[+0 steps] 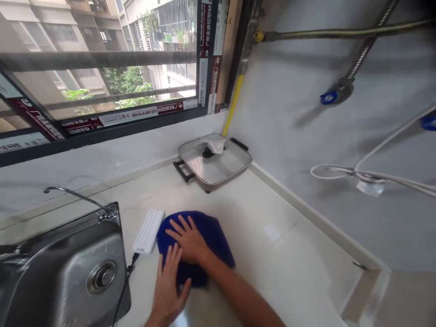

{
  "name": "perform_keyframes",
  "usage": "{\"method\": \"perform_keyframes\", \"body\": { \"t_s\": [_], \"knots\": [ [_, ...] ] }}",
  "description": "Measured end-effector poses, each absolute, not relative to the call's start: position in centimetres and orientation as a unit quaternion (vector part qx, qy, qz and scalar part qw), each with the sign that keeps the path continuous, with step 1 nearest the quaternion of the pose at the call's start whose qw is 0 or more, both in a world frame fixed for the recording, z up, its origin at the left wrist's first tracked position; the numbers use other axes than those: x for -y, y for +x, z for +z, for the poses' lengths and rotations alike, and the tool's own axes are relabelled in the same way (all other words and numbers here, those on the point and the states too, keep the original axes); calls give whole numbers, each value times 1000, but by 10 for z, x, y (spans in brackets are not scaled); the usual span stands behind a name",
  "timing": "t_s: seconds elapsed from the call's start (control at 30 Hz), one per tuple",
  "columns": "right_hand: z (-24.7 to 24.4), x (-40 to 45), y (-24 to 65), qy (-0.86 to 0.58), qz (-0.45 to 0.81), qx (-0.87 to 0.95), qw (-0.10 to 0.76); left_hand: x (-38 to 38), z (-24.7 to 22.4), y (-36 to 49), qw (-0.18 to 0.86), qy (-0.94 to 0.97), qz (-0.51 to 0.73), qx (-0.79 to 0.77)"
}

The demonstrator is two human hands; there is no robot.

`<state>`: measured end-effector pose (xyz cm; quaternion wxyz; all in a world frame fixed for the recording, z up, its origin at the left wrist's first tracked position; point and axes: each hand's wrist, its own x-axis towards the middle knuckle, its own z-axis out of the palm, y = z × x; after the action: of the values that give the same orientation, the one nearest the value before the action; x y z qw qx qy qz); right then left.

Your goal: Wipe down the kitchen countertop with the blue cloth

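Note:
A crumpled dark blue cloth [194, 247] lies on the pale stone counter [272, 254], right of a white power strip [148, 231]. My right hand [189, 239] rests flat on top of the cloth with its fingers spread. My left hand [168, 288] presses against the cloth's lower left edge, fingers apart, close to the power strip's black cord [127, 284]. Neither hand closes around the cloth. The part of the cloth under my palms is hidden.
A steel sink [68, 277] with a curved faucet [80, 196] lies left of my hands. Farther back stands an electric skillet with a glass lid [214, 159]. A window [102, 63] runs behind the counter, and gas pipes [340, 34] cross the grey wall.

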<state>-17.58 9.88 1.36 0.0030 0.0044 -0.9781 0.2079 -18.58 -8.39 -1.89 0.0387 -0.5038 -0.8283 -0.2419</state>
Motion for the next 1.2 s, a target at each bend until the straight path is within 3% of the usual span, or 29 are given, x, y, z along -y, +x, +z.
{"method": "perform_keyframes", "body": {
  "t_s": [0.47, 0.77, 1.2],
  "knots": [
    [-4, -162, -203, -155, 167, 971, 69, 77, -36, -189, 132, -496, -123, 849],
    [-7, -253, -143, -219, 100, 970, 30, 73, -55, -199, 184, -513, -159, 823],
    [-36, -341, -48, -523, -2, 852, -4, 72, -66, -203, 196, -503, -144, 829]
  ]
}}
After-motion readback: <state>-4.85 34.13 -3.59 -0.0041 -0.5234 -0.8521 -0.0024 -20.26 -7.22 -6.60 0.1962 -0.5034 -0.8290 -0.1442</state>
